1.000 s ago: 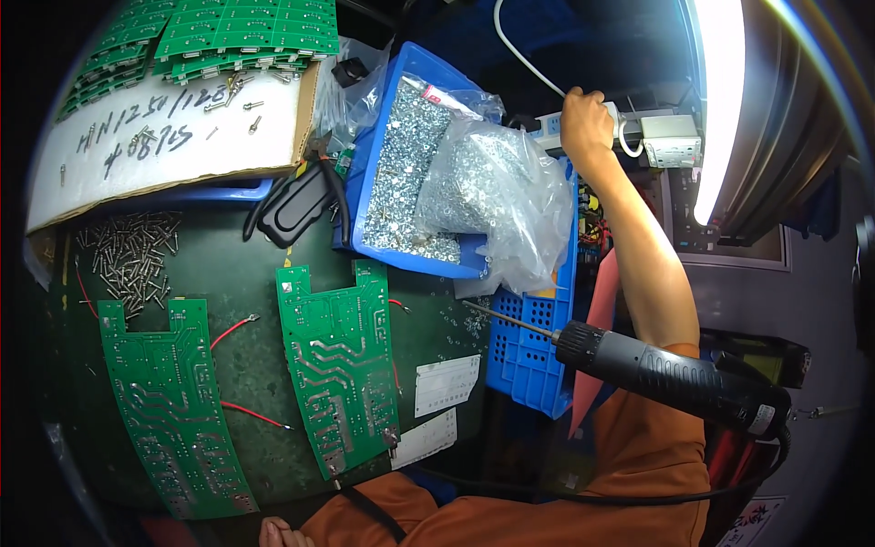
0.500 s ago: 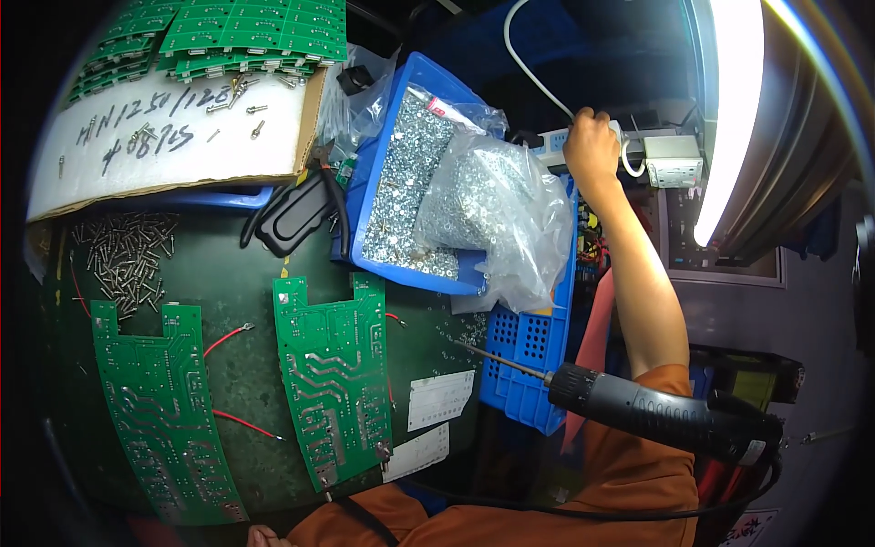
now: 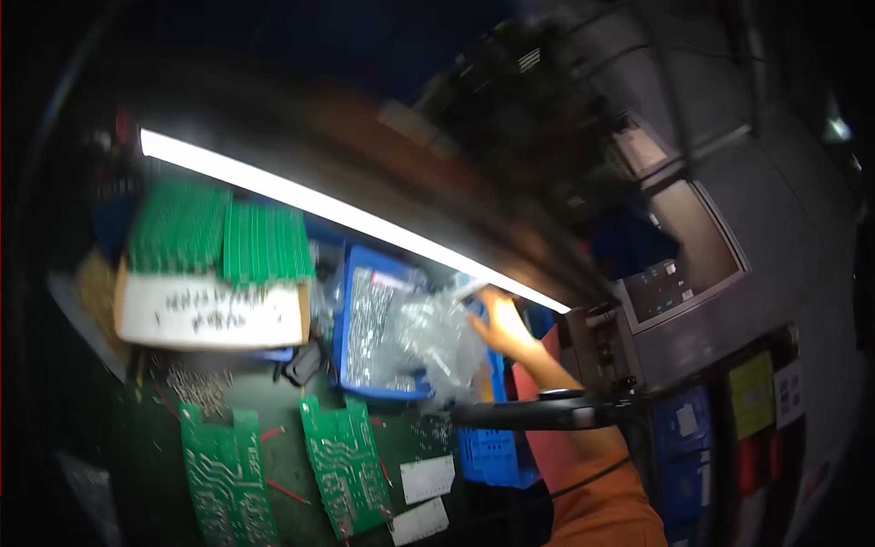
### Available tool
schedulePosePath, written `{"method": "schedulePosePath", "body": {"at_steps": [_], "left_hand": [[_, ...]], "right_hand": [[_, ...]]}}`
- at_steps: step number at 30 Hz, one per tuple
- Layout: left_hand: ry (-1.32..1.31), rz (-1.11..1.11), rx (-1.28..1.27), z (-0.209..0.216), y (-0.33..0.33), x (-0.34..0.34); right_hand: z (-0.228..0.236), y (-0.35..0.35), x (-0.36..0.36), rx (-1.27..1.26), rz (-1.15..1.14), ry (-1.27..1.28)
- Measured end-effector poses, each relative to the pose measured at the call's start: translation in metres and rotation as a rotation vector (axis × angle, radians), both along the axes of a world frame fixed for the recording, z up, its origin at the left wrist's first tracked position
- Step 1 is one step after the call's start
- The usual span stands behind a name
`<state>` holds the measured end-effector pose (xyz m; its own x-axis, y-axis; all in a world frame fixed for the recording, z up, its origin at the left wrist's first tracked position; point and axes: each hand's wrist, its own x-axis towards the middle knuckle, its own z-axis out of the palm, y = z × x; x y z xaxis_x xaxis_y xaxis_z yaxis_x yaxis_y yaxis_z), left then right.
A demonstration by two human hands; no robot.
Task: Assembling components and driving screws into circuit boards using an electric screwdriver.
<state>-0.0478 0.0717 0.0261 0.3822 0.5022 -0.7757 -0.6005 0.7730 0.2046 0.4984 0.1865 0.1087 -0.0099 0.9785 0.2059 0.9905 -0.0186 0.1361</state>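
Note:
My right hand (image 3: 508,325) reaches to the far side of the bench, just under the bright lamp tube and beside a clear plastic bag (image 3: 437,342). It is smeared by motion; its thumb points left, and what the fingers touch does not show. The bag lies over a blue bin (image 3: 343,342) full of small metal parts. An electric screwdriver (image 3: 538,415), dark and blurred, hangs across my right forearm, and no hand holds it. Two green circuit boards, one on the left (image 3: 228,479) and one on the right (image 3: 346,465), lie nearer. My left hand is out of view.
A lamp tube (image 3: 355,223) slants over the bench. Stacked green boards (image 3: 264,242) rest on a white-topped carton (image 3: 219,314) at the left. Loose screws (image 3: 202,387), white labels (image 3: 427,479) and a blue perforated basket (image 3: 492,456) are around the two boards.
The view has swung up and tilted, so the bench sits lower and the lamp crosses it. My right hand was at a white power strip; my left hand's fingertips have left the lower edge.

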Motion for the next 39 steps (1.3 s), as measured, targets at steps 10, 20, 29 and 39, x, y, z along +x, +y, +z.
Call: {"method": "schedulePosePath", "body": {"at_steps": [10, 20, 29, 39], "left_hand": [[0.039, -0.093, 0.063, 0.088, 0.056, -0.013], [0.012, -0.145, 0.255, 0.154, 0.091, -0.039], [0.165, -0.015, 0.385, 0.144, 0.098, -0.105], [0.027, 0.085, 0.219, 0.182, 0.099, -0.052]], "right_hand": [[0.270, -0.269, -0.190, -0.620, -0.362, 0.869], [0.439, 0.095, -0.255, 0.524, 0.953, 2.281], [0.546, 0.196, -0.174, 0.902, 1.596, 2.298], [0.554, 0.231, -0.109, 1.258, 1.294, 1.739]]}}
